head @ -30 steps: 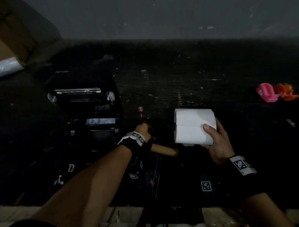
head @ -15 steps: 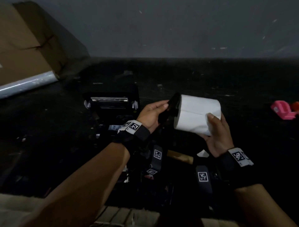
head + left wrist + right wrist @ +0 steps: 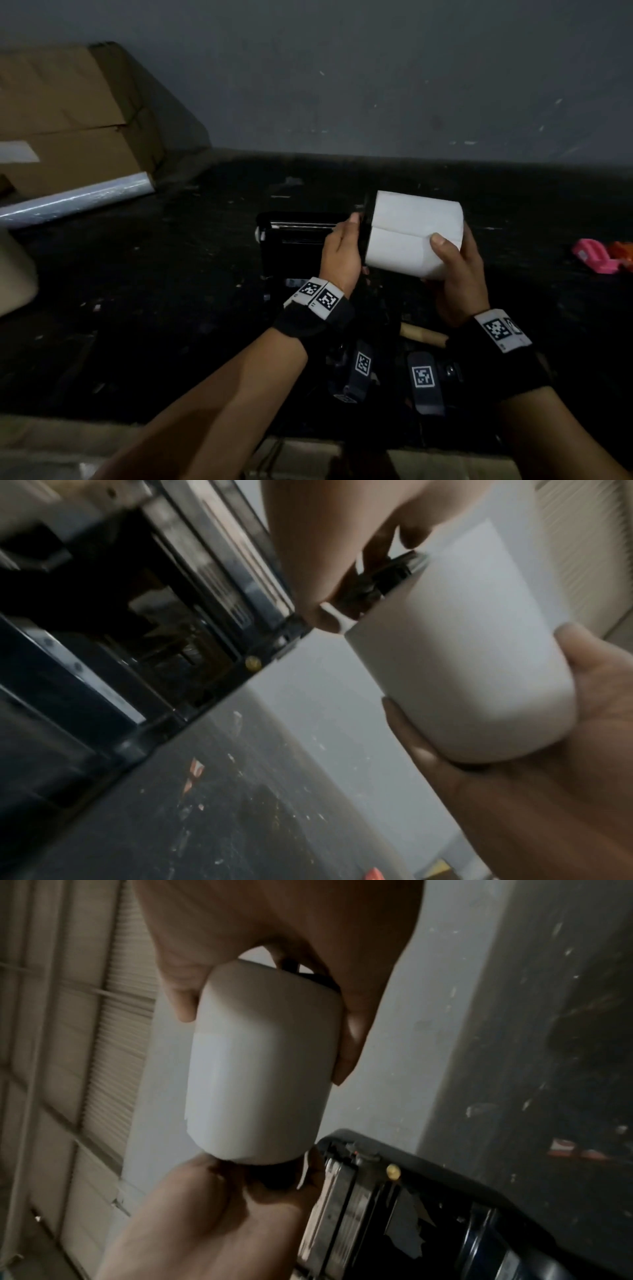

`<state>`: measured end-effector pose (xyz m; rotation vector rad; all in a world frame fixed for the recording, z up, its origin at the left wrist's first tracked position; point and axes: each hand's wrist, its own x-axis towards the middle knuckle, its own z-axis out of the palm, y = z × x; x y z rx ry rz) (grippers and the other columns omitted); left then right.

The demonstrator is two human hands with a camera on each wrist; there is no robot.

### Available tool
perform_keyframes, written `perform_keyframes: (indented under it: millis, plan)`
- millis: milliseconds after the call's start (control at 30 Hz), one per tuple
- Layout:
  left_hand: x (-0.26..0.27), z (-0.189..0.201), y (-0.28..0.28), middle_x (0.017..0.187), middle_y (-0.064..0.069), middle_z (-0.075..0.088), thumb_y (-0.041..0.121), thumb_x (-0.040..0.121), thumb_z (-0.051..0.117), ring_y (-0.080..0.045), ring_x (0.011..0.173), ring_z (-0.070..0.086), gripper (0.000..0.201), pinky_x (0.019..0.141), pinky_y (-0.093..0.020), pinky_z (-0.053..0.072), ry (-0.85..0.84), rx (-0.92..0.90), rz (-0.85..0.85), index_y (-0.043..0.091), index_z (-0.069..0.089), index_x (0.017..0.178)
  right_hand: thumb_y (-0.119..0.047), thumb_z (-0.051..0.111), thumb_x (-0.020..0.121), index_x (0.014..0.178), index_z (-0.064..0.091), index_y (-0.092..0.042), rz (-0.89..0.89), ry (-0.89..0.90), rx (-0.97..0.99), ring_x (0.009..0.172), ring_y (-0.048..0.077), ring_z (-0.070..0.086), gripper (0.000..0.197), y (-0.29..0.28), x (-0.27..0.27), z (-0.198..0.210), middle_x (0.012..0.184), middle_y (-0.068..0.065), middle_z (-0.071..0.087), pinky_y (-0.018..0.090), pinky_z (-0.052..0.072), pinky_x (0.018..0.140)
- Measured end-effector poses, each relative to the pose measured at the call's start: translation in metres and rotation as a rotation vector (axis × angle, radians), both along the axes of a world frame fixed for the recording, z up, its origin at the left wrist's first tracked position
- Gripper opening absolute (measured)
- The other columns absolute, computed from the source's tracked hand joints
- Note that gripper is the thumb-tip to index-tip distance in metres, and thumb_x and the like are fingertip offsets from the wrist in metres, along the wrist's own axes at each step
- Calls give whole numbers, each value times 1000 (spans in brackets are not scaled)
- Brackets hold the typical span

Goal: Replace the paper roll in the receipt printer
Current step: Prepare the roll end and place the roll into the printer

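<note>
My right hand (image 3: pixel 452 241) grips a new white paper roll (image 3: pixel 414 236) in the air, thumb on its front and fingers behind. My left hand (image 3: pixel 356 233) pinches a black holder piece (image 3: pixel 364 236) against the roll's left end. In the left wrist view the black holder piece (image 3: pixel 387 580) sits at the edge of the roll (image 3: pixel 455 656). The black receipt printer (image 3: pixel 294 240) stands open just left of and behind the hands, also seen as the printer (image 3: pixel 411 1218) below the roll (image 3: pixel 263 1056). A bare brown cardboard core (image 3: pixel 423 334) lies on the table under my right wrist.
The dark table (image 3: pixel 154 308) is littered with small scraps. A cardboard box (image 3: pixel 68 113) and a roll of clear film (image 3: pixel 75 202) lie at the far left. A pink object (image 3: pixel 591 255) and an orange one (image 3: pixel 621 250) sit at the right.
My left hand left the cardboard core on the table and came up with the black piece to the roll's left end. The roll was raised slightly and the head view tilted up.
</note>
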<state>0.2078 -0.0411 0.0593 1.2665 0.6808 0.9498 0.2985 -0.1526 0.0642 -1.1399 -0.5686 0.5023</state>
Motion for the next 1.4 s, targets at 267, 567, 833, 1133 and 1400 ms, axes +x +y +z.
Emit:
perform_keyframes:
  millis: [267, 567, 833, 1133, 1400]
  plan:
    - [-70, 13, 36, 124, -5, 63, 40, 90, 47, -16, 117, 56, 40, 110, -42, 38, 147, 148, -222, 17, 65, 117, -37, 69, 60, 133, 43, -24, -48, -116, -13, 117, 26, 56, 79, 9, -59, 11, 129, 7, 59, 56, 43, 101]
    - [-137, 17, 60, 129, -1, 62, 43, 92, 39, -18, 121, 55, 40, 109, -43, 40, 241, 276, -230, 28, 61, 122, -36, 69, 60, 134, 42, -20, -54, -135, -13, 117, 26, 56, 80, 37, -124, 13, 131, 9, 57, 54, 44, 100]
    - [-172, 21, 78, 118, -3, 69, 24, 87, 55, -19, 114, 61, 25, 105, -45, 44, 161, 191, -255, 30, 68, 107, -35, 68, 59, 134, 43, -21, -23, -154, -2, 112, 23, 59, 80, 51, -151, 11, 121, 0, 62, 45, 49, 94]
    - [-196, 49, 85, 109, -11, 69, 52, 82, 59, -23, 101, 65, 52, 86, -39, 56, 70, -266, -375, 11, 63, 114, -34, 70, 60, 136, 39, -19, 3, -199, -21, 114, 21, 57, 84, 58, -157, 8, 133, 10, 55, 35, 51, 88]
    - [-204, 9, 84, 108, -9, 70, 24, 82, 68, -13, 87, 69, 33, 72, -23, 58, 211, -145, -473, 8, 65, 111, -32, 74, 60, 137, 36, -26, 112, -192, -213, 121, 20, 51, 86, 59, -159, -13, 137, 3, 49, 44, 44, 101]
